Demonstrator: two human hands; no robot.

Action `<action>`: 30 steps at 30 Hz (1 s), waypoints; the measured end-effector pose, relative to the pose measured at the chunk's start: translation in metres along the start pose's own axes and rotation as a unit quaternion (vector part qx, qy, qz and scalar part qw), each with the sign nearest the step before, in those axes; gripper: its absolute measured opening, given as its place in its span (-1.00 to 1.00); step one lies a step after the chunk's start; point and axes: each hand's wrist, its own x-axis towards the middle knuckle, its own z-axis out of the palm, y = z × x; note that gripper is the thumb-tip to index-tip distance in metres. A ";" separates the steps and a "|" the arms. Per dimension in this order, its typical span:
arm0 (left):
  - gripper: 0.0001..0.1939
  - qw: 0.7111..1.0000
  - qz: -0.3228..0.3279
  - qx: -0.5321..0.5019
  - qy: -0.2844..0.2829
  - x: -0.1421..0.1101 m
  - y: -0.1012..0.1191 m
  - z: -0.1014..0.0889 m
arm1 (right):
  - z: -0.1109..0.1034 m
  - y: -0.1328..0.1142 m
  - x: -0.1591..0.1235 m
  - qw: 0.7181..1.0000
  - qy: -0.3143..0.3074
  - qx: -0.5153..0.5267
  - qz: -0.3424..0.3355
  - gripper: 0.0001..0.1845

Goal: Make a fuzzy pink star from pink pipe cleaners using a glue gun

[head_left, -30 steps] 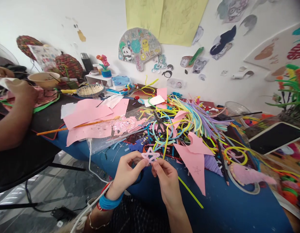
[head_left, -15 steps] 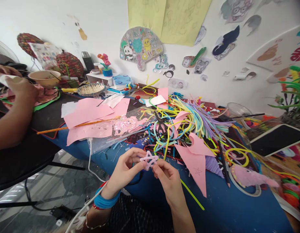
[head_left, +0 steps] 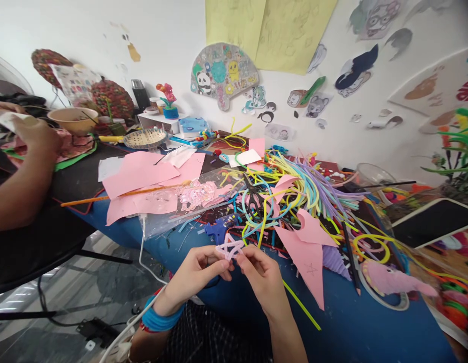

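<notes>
Between my two hands is a pale lilac star bent from pipe cleaner (head_left: 229, 249), held above the front of the table. My left hand (head_left: 203, 269) pinches its left side between thumb and fingers. On the other side, the thumb and fingertips of my right hand (head_left: 257, 271) close on its right point. Just behind the star lies a blue glue gun (head_left: 218, 230), partly hidden by other bits. Black scissors (head_left: 253, 194) rest on the pile of pipe cleaners (head_left: 309, 176). Pink paper (head_left: 307, 269) with a small drawn star is to the right of my hands.
Pink sheets (head_left: 139, 174) and a clear plastic bag (head_left: 162, 217) lie to the left. A pencil (head_left: 349, 257), a pink plush-like piece (head_left: 393, 280) and a phone or tablet (head_left: 438, 222) are at the right. Another person's arm (head_left: 30, 176) works at the far left. A white cable (head_left: 143, 252) hangs over the edge.
The star has tilted and turned flatter between my fingers, and my left hand has dropped slightly. More of the glue gun shows behind it. The view has shifted a little.
</notes>
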 end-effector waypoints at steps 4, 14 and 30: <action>-0.79 1.000 -0.003 0.013 0.009 -0.003 0.002 -0.003 | 0.001 0.001 0.003 1.000 -0.014 -0.009 0.000 -0.77; -0.73 0.993 0.044 0.016 0.109 -0.007 0.007 -0.003 | 0.020 0.010 0.022 0.931 0.074 -0.358 -0.002 -0.54; -0.78 0.913 0.167 -0.182 0.324 0.004 -0.001 -0.027 | 0.029 0.038 0.010 0.973 0.072 -0.198 -0.089 -0.55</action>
